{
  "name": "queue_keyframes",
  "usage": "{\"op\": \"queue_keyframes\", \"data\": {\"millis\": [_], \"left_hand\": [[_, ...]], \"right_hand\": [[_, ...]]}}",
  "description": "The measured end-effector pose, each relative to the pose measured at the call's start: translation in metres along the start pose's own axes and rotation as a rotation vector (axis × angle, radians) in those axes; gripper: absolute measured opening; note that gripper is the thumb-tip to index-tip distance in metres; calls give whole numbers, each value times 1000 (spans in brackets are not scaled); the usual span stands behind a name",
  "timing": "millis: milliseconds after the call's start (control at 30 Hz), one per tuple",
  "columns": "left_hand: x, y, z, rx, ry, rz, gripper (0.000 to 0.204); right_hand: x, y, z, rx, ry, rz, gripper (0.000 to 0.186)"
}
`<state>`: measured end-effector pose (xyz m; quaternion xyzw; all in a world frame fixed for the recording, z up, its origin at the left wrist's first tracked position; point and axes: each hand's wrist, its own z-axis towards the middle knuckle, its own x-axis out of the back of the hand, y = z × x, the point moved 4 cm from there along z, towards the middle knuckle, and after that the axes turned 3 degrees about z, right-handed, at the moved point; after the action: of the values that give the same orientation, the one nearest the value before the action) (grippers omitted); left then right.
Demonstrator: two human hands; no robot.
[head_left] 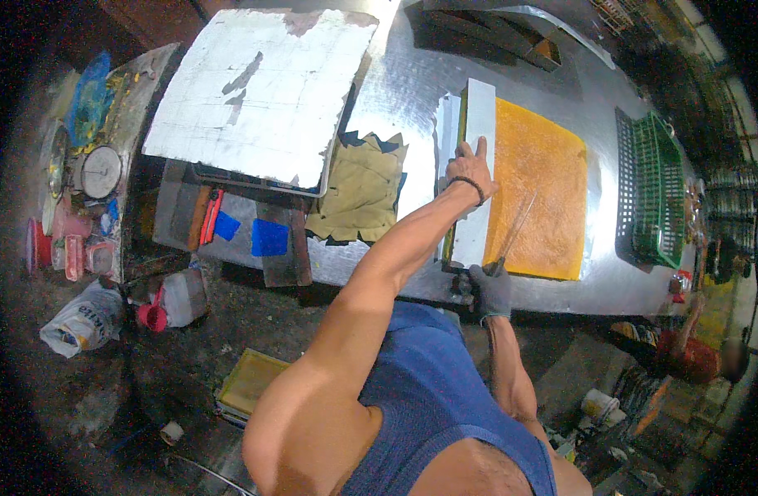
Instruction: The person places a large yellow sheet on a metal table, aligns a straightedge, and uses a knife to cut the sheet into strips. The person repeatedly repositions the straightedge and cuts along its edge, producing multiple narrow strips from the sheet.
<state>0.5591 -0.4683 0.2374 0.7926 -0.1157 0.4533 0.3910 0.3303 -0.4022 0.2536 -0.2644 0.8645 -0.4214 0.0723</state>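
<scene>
My left hand, with a dark bracelet at the wrist, presses fingers spread on a long pale straight bar. The bar lies along the left side of a square orange slab on the steel table. My gloved right hand grips a long thin knife at the slab's lower left corner, its blade angled up and right over the orange surface. Left of the bar lies a stack of olive, ragged-edged sheets. Some paler sheets show under the bar's left side.
A white board on a tray, blue pieces and a side table with a scale are leftward. A green basket stands right, a metal frame at the back. Another person in red is at lower right.
</scene>
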Motion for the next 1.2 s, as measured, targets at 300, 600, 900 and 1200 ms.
{"op": "queue_keyframes", "data": {"millis": [300,600,900,1200], "left_hand": [[4,0,-1,-6,-36,-22,110],[0,-1,0,-9,-14,-23,109],[-7,0,11,2,-24,43,116],[-1,-2,19,3,-119,34,127]], "right_hand": [[-2,-1,-6,-79,-5,-44,13],[-6,-1,-7,-23,-24,-78,10],[-10,2,-7,-51,-22,48,12],[-5,-1,-8,-49,-6,-18,15]]}}
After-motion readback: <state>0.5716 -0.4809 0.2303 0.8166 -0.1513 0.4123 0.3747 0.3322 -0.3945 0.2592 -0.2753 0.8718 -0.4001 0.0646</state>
